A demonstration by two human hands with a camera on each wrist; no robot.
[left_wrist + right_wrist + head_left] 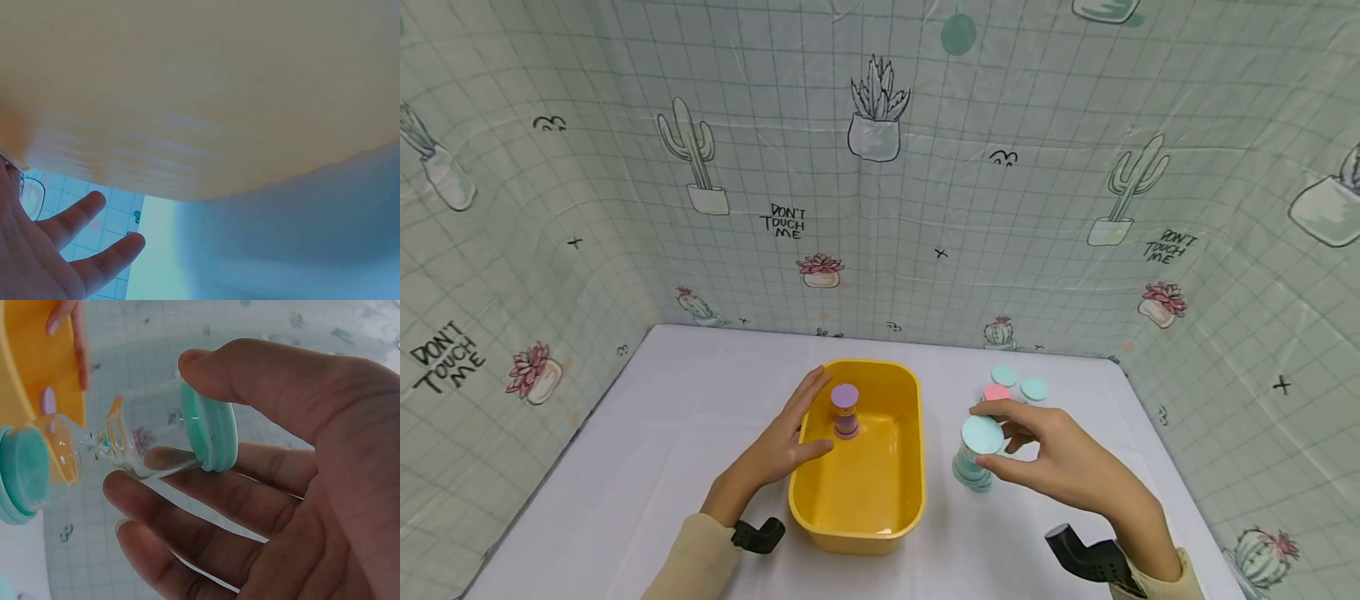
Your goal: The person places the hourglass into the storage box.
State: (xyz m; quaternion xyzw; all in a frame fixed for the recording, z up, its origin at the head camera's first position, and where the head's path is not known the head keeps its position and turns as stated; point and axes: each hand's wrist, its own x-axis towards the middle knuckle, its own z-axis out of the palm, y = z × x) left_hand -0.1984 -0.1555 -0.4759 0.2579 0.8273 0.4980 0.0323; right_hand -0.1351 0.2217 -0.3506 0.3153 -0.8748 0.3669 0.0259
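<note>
R fingers [1026, 415] pinch teal hourglass [981, 437] w/ gap to yel. bin [880, 492]; L fingers [807, 395] loose nr rim [792, 500].

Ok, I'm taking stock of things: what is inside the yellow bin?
One purple-capped hourglass stands upright toward the far left of the yellow bin. The floor directly beneath the hourglass is covered, and the left hand hides part of the bin's left side.

The tub [872, 475] looks glossy plastic, the hourglass [150, 422] smooth and glassy.
</note>
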